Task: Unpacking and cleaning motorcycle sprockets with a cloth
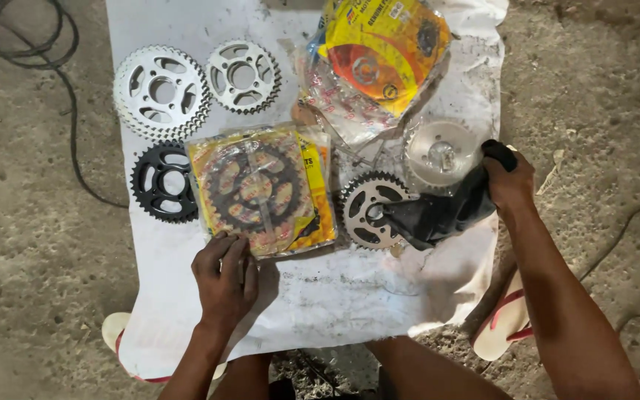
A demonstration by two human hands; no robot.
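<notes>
White sheet (379, 289) covers the concrete floor (31, 244) and carries every part. Upper right lies a yellow packaged kit (379, 52); at centre, a packaged black sprocket (261, 189) in clear wrap. Left hand (225, 278) rests at its lower edge, fingers (224, 248) narrow and touching the wrap. Right hand (511, 181) holds a black cloth (446, 211), fingers closed around its upper end; the cloth drapes onto a grey sprocket (361, 204). Two silver sprockets (161, 89) and one bare black sprocket (161, 181) lie at left
</notes>
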